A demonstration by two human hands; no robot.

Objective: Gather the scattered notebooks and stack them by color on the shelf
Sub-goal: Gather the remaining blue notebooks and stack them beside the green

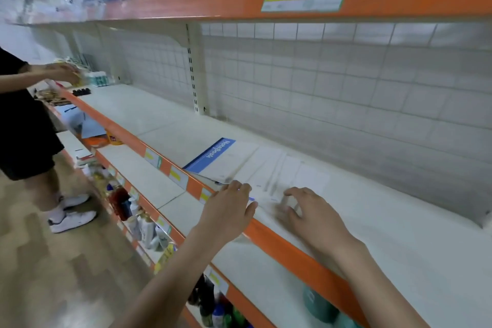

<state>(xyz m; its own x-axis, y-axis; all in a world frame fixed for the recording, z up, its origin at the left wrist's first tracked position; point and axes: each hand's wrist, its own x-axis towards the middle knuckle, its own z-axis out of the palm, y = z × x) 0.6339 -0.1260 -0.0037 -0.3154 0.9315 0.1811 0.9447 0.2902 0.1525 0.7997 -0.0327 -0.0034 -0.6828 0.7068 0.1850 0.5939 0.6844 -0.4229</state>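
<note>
At frame centre, the left hand [229, 210] rests flat-fingered on the notebook [239, 165]; the right hand [306, 210] is blurred, grip unclear. Another person [24, 114] stands upper left beside the shelf [159, 114].

Orange-edged store shelving [165, 168], wood-pattern floor [40, 261]

"NoteBook" — blue strip on notebook [234, 161], other labels unreadable

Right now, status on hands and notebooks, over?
Left hand flat on the near edge of the blue-spined notebook. Right hand curled, blurred, grip unclear. Notebook flat on the shelf. Nothing in the way.
</note>
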